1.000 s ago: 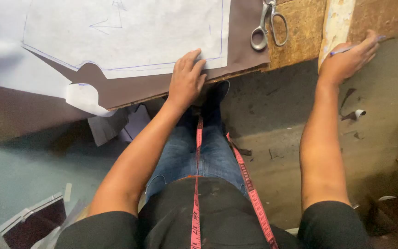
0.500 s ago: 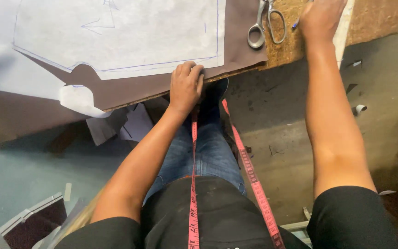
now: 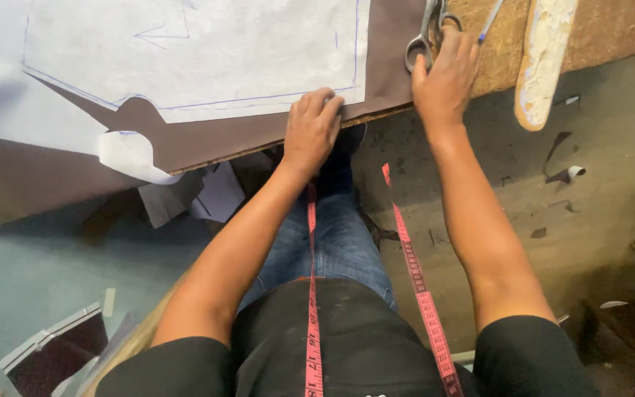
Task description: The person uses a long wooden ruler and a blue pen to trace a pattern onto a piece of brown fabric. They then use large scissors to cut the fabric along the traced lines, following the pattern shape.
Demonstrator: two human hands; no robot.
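Scissors (image 3: 428, 33) lie under the right hand's (image 3: 444, 77) loose grip; left hand (image 3: 312, 129) presses brown fabric (image 3: 259, 132) flat.

Pink tape measure (image 3: 414, 272), blue pen (image 3: 491, 20), perhaps paper scraps (image 3: 194, 198) below

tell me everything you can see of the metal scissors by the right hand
The silver metal scissors lie flat on the brown fabric at the table's near edge, loop handles toward the person, blades running up out of frame. They look closed, bare steel with no coating. The right hand rests on the handles, fingers at the loops; a blue pen lies just beside them.
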